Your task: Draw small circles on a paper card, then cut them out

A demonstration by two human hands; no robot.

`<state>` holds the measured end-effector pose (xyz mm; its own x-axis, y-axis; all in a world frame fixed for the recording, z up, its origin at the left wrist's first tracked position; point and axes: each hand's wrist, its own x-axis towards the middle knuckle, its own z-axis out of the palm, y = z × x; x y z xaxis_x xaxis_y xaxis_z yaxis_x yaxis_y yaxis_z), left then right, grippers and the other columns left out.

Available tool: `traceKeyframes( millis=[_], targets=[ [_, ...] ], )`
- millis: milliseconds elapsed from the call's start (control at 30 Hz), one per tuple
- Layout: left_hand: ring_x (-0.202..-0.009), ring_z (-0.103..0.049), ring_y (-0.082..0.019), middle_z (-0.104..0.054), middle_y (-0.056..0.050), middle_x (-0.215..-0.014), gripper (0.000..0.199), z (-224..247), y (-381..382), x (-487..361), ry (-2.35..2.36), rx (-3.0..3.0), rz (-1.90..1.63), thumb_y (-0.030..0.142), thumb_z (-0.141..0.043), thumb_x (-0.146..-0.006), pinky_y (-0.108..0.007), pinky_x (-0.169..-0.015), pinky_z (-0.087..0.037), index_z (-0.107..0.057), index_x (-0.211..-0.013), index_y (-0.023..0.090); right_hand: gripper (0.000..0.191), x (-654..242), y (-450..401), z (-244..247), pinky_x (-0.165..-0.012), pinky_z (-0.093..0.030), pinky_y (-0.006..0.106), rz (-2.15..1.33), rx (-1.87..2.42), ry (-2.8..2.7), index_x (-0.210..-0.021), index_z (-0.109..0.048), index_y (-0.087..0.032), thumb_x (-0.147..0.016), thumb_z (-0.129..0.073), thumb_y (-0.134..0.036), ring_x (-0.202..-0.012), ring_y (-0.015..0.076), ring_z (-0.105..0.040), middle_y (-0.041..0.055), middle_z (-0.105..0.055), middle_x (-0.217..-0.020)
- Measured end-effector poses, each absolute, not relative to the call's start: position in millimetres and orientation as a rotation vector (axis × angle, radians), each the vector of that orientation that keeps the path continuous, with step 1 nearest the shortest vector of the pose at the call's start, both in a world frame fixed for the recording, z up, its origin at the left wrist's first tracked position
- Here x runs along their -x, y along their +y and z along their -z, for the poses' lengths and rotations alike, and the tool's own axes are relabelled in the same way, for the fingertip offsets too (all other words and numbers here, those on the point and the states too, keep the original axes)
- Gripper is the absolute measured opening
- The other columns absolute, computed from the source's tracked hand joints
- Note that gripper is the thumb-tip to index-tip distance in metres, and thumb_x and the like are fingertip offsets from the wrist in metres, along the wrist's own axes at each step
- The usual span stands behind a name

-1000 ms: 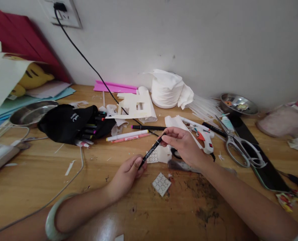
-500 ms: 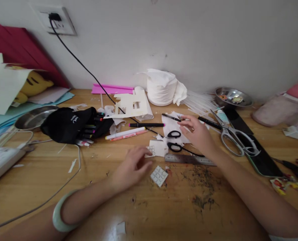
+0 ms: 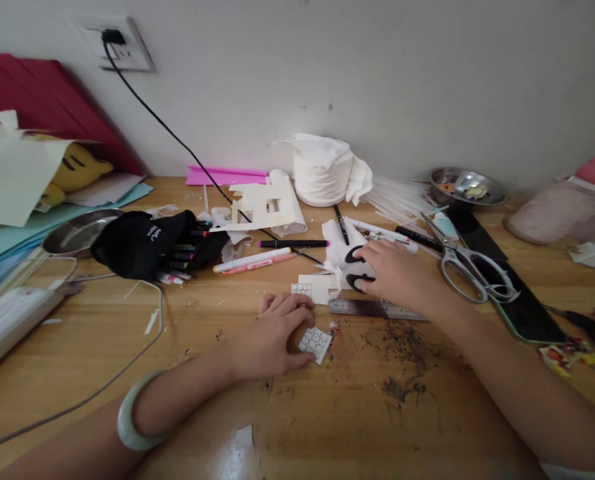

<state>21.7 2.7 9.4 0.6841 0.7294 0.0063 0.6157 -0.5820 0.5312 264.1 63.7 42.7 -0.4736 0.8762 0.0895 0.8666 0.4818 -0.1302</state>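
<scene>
A small white paper square (image 3: 316, 343) with drawn black circles lies flat on the desk. My left hand (image 3: 272, 337) rests at its left edge, thumb and fingers apart on either side of it. My right hand (image 3: 395, 273) has its fingers on the black handles of the small scissors (image 3: 356, 254), whose blades point left over a crumpled white tissue (image 3: 335, 243). A second paper piece with circles (image 3: 301, 289) lies beyond my left hand. Just below the scissors is a steel ruler (image 3: 357, 307). A black pen (image 3: 341, 223) lies on the tissue.
Large grey-handled scissors (image 3: 462, 267) and a dark phone (image 3: 527, 307) lie at the right. A metal bowl (image 3: 495, 193), a tissue roll (image 3: 322, 177) and cut cardstock (image 3: 257, 207) stand farther back. A black marker pouch (image 3: 127, 243) and a power strip (image 3: 12, 327) are at left.
My right hand has let go of the black pen, now on the tissue, and has come down to the small scissors. My left hand has moved slightly nearer, to the paper square.
</scene>
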Motion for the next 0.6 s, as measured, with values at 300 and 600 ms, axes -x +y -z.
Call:
traceKeyframes(
  millis=[300,600],
  targets=[
    [-0.110,-0.041,-0.026,-0.049,-0.005,-0.118,0.032,-14,5,-26,1.044,-2.372,-0.262,0.031,-0.067,-0.068,-0.041,-0.089,-0.023,-0.052,-0.095,0.022,0.032,-289,56,-67,-0.084,-0.031,0.048,0.496,1.556,-2.307,-0.107,-0.054,-0.015,-0.076,-0.057,-0.019,-0.104,0.0335,-0.044,0.0137,-0.059,-0.108],
    [-0.110,-0.040,-0.027,-0.048,-0.007,-0.120,0.029,-14,3,-25,1.069,-2.329,-0.276,0.031,-0.066,-0.068,-0.042,-0.092,-0.024,-0.052,-0.091,0.019,0.017,-264,25,-20,-0.060,-0.046,0.030,-1.160,1.380,-1.857,-0.079,-0.050,-0.019,-0.071,-0.056,-0.033,-0.066,0.0176,-0.058,0.0039,-0.061,-0.074]
  ],
)
